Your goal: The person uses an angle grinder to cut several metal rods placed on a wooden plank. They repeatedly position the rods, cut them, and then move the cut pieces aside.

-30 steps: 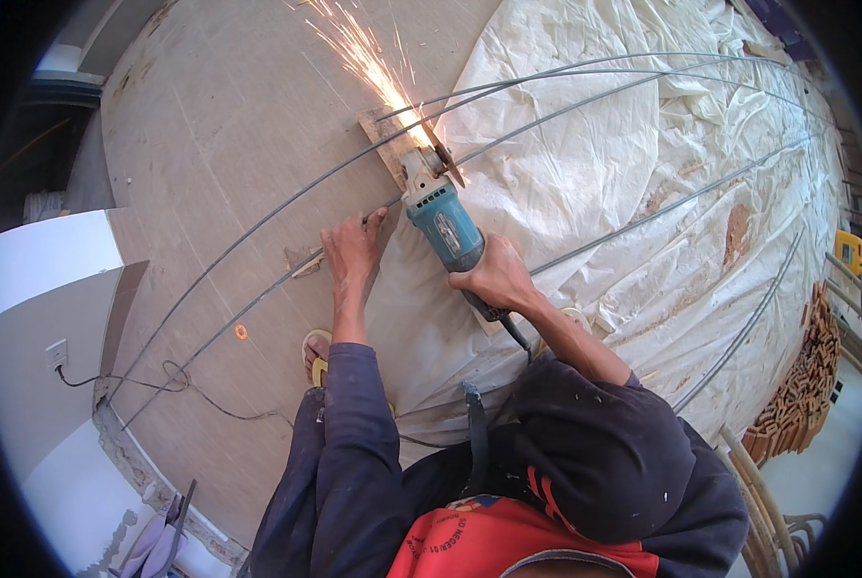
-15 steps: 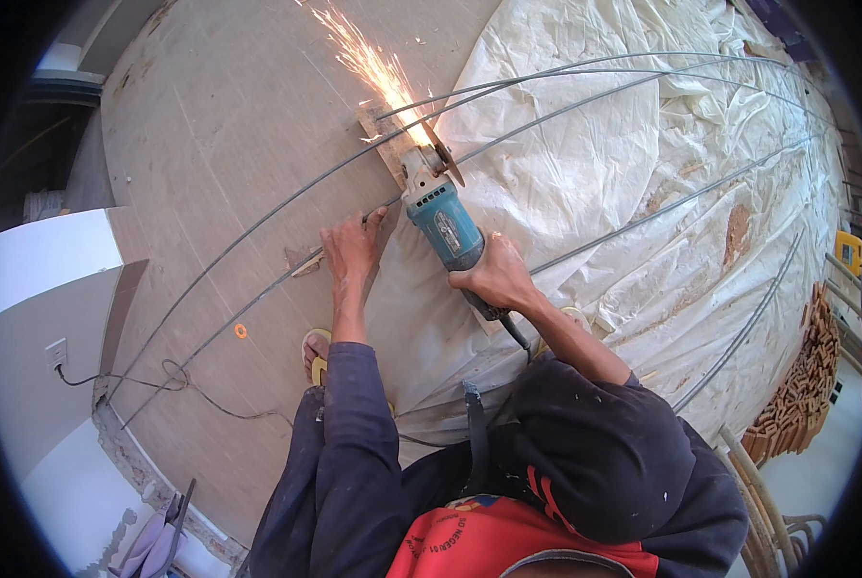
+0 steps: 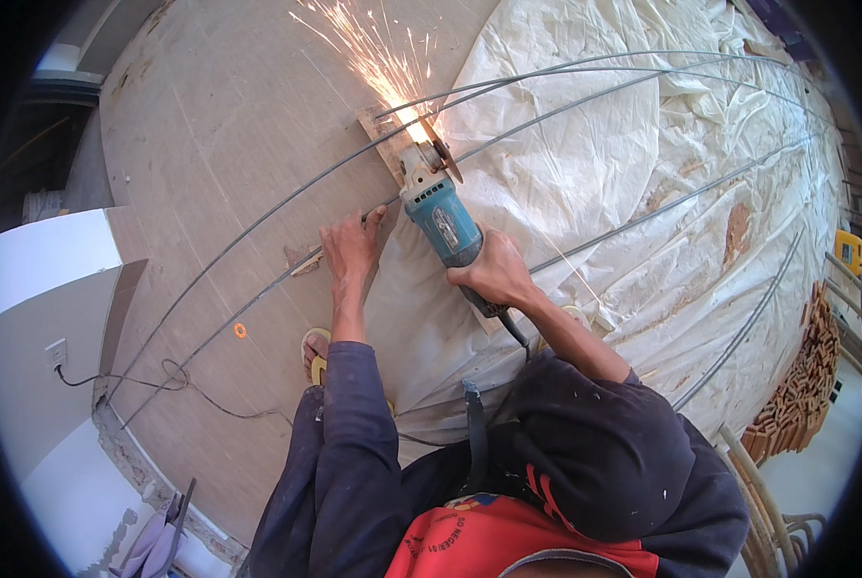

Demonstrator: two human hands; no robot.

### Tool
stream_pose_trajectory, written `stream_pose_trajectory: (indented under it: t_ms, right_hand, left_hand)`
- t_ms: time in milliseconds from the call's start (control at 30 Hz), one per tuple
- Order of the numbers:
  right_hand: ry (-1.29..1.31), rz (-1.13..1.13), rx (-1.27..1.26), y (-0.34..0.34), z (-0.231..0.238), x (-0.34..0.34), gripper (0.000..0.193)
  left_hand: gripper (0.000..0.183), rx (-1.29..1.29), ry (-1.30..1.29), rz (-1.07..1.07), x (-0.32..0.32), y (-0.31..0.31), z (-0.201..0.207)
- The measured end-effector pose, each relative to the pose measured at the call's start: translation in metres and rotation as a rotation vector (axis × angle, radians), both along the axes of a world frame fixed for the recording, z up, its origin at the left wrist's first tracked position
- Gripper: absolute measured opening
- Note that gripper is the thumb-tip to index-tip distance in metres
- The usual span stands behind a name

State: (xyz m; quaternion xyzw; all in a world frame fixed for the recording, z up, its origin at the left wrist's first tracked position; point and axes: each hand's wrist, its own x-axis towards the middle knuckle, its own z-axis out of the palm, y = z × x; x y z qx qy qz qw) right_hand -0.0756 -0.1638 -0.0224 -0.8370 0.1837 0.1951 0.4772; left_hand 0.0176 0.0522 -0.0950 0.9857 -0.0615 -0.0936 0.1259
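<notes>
My right hand (image 3: 496, 272) is wrapped round the rear of a teal angle grinder (image 3: 444, 223). The grinder's disc (image 3: 447, 154) stands on edge at its far end, among the steel rods, and bright sparks (image 3: 378, 72) fly away from it toward the far left. My left hand (image 3: 351, 246) closes on a thin steel rod (image 3: 286, 275), left of the grinder. Beneath the rods by the disc lies a wooden board (image 3: 381, 135). The exact spot where disc and steel touch is hidden by glare and the grinder head.
White plastic sheeting (image 3: 566, 183) covers the floor to the right, with more rods (image 3: 633, 229) across it. A black cord (image 3: 228, 412) runs to a wall socket (image 3: 56, 354) at left. An orange ring (image 3: 240, 330) lies on the tiles. Small wood pieces (image 3: 792, 385) are heaped at far right.
The sparks have spread into a wider fan, and a thin streak now shows over the sheeting at right. The grinder has shifted very slightly; both hands keep their grip.
</notes>
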Motion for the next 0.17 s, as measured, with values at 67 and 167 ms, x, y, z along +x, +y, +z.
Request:
stream_pose_trajectory:
  t_ms: [67,167]
  right_hand:
    - [0.012,0.015,0.004,-0.0004,0.0040,0.0019,0.058]
    - [0.070,0.036,0.009,-0.0001,0.0079,0.0045,0.059]
  left_hand:
    - [0.059,0.006,0.006,-0.002,0.0004,0.0000,0.0008]
    - [0.058,0.028,0.024,0.001,0.0012,-0.0002,0.0054]
